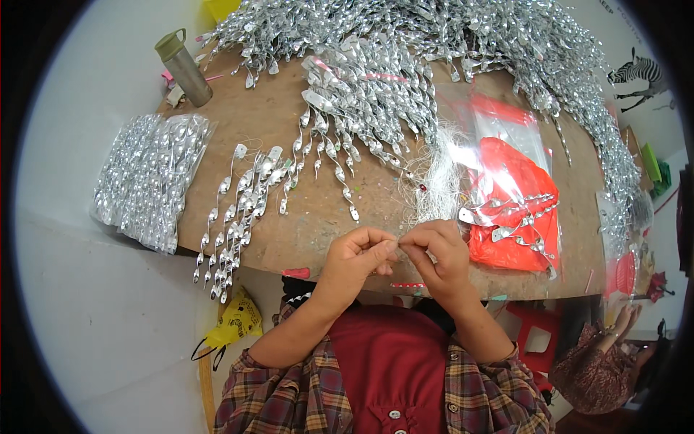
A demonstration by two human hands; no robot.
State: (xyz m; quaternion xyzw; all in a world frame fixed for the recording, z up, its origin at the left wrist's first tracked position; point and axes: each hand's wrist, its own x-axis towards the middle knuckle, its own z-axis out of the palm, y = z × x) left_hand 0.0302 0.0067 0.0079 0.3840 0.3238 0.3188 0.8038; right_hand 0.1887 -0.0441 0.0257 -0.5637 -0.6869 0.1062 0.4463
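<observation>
My left hand [356,262] and my right hand [439,259] meet fingertip to fingertip over the table's near edge. Both are pinched closed; whatever lies between the fingertips is too small to make out. Just beyond them, a loose bundle of fine white thread [439,181] spreads over the tabletop. Right of my right hand, a few silver twisted foil strips [517,233] lie across a red plastic bag [512,173]. A small pile of similar twisted strips [242,199] hangs partly over the edge, left of my left hand.
A wooden table [267,108] carries a large heap of silver spirals [506,32] and a nearer stack [369,94]. At left are a packed clear bag of spirals [152,181] and a metal bottle [186,71]. Another person [600,365] sits at lower right.
</observation>
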